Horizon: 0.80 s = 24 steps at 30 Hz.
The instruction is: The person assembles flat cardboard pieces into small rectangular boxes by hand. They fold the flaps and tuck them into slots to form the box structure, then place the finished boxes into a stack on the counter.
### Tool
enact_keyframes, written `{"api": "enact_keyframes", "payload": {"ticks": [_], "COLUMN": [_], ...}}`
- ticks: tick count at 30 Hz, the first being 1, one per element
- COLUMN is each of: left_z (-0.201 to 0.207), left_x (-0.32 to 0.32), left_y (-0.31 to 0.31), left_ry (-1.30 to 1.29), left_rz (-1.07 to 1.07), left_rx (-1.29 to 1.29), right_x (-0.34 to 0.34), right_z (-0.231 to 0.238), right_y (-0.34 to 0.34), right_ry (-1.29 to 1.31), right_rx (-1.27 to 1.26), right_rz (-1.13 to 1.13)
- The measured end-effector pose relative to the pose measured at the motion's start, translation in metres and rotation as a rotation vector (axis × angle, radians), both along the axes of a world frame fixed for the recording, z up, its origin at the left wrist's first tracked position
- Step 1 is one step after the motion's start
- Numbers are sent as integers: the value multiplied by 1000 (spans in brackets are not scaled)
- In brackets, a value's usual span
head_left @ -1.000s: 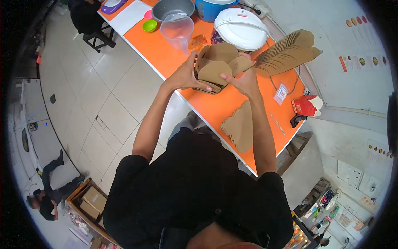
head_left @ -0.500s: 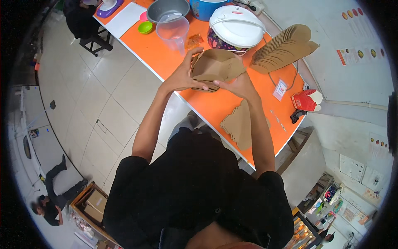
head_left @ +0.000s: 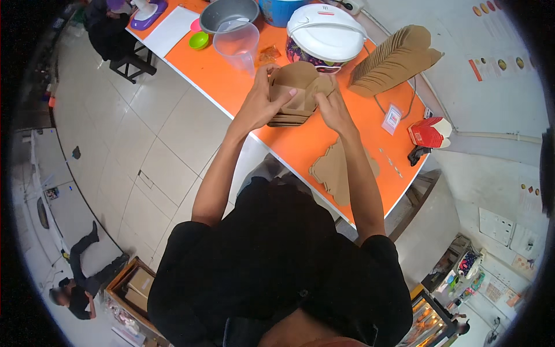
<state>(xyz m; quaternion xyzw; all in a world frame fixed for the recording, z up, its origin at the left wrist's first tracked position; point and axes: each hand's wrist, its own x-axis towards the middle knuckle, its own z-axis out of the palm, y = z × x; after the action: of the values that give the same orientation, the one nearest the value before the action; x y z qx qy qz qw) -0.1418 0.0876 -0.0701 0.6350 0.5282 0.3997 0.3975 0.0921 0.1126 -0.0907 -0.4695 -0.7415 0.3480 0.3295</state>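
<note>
A small brown cardboard food box [head_left: 293,75] with raised flaps sits over a short nest of similar boxes [head_left: 289,120] near the table's front edge. My left hand [head_left: 260,105] grips its left side, fingers behind the wall and thumb reaching over the inside. Closed on the right wall is my right hand [head_left: 333,111], its thumb bent at the flap; some of its fingers are hidden behind the cardboard. Flat unfolded box blanks [head_left: 330,173] lie on the table beneath my right forearm. A long row of nested folded boxes [head_left: 393,61] leans at the right.
On the orange table [head_left: 202,72] stand a white-lidded rice cooker [head_left: 326,34], a clear plastic jug [head_left: 236,46], a grey basin [head_left: 230,13], a blue bucket [head_left: 283,11] and a green bowl [head_left: 199,40]. A red box [head_left: 429,132] is by the right wall. Someone sits at far left.
My left thumb has moved up from the front edge to over the box's inside. The right thumb has shifted from the front to the right flap. The back flap now stands higher.
</note>
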Motion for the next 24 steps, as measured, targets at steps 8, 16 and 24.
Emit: {"api": "enact_keyframes", "payload": {"ticks": [8,16,24], "left_z": [12,24,-10], "left_x": [-9,6,6], "left_y": [-2,-21,-21], "left_ry": [-30,160,460], "left_rz": [174,299,292], "left_rx": [-77,131,182], "right_x": [-9,-20,-29], "right_z": [30,46,50], "right_y": [1,-4,-4], "right_ry": [-56,-399,-532], "right_rx": [-6,61,0], "right_rz": [19,17,106]}}
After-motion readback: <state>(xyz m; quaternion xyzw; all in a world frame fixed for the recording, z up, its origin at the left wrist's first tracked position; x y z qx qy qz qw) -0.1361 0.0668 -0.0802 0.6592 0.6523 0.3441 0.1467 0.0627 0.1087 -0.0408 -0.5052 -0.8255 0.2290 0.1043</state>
